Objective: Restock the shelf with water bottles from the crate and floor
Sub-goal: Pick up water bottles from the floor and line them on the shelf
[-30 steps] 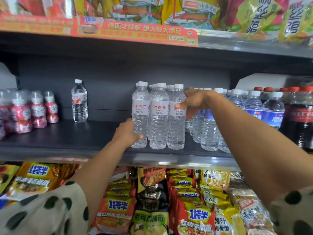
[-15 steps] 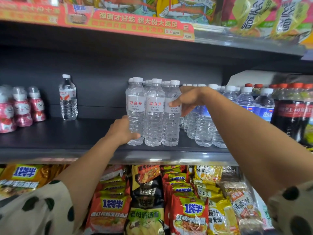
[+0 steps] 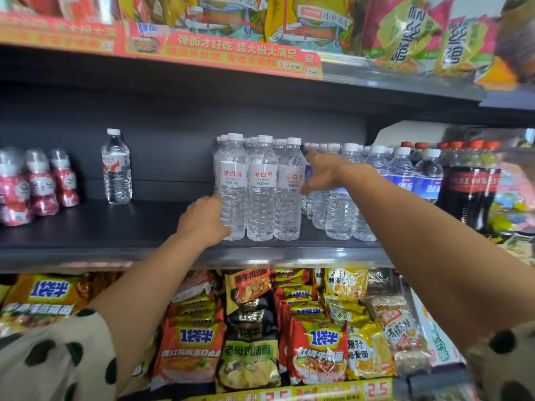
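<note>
Three water bottles [image 3: 260, 188] with white labels stand in a row at the front of the dark shelf [image 3: 86, 227]. The left hand [image 3: 202, 219] has its fingers curled around the bottom of the left bottle. The right hand [image 3: 321, 175] is spread wide, fingers apart, pressing flat on the side of the right bottle. More clear bottles [image 3: 341, 209] stand just past the right fingers. One lone bottle [image 3: 116, 167] stands far off beyond the left fingers.
</note>
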The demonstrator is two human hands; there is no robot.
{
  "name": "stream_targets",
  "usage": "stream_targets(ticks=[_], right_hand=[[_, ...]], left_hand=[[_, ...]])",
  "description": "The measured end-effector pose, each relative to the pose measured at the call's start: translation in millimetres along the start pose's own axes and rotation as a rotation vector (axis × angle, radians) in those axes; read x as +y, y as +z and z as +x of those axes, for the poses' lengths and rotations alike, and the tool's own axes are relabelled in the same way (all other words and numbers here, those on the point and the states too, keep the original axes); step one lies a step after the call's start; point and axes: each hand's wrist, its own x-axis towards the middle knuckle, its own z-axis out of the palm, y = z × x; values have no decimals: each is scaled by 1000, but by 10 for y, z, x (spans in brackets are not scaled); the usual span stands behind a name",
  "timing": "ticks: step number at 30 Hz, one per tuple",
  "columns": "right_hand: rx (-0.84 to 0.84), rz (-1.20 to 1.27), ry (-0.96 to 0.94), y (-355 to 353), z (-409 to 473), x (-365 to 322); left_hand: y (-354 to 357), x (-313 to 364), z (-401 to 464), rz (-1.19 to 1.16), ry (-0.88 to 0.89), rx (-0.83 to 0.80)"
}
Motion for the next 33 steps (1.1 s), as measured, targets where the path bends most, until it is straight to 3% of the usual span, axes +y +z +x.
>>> stream_targets(ticks=[10,19,33], right_hand=[[-64,-116,-56,752,-1002,-176],[-133,-105,-161,1921,-1989,-156],[-608,4,-133,4386,-3130,254]], left_hand=[[293,234,-633,120,162,-136],[1186,354,-1347,229,266,-351],[3301,-95,-2824,171,173,-847]])
